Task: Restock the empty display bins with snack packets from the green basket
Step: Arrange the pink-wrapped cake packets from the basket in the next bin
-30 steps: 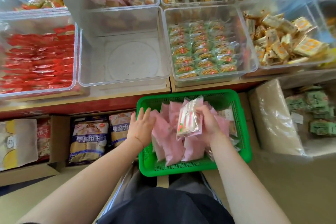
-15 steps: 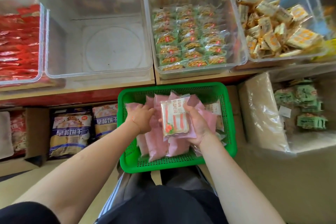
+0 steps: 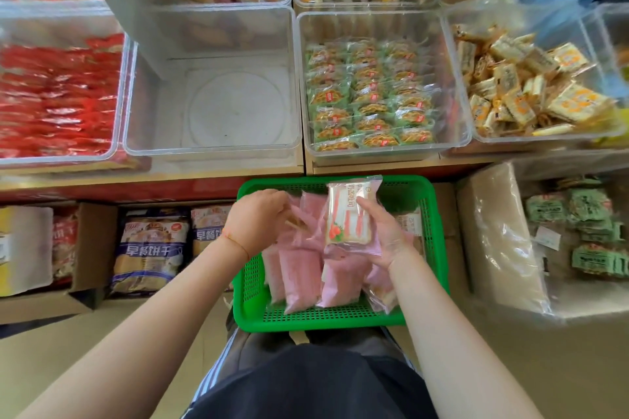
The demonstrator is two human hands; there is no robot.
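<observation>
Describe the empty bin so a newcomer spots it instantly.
Start at the green basket holding pink packets. On the shelf above it, slightly left, sits the clear empty bin. Its neighbours hold red packets and green packets; it alone holds nothing.

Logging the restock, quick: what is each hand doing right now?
Left hand: fingers curled on the pink packets in the green basket.
Right hand: holding one strawberry packet upright.

Right hand (image 3: 384,235) round pink packet (image 3: 350,214), apparently.
</observation>
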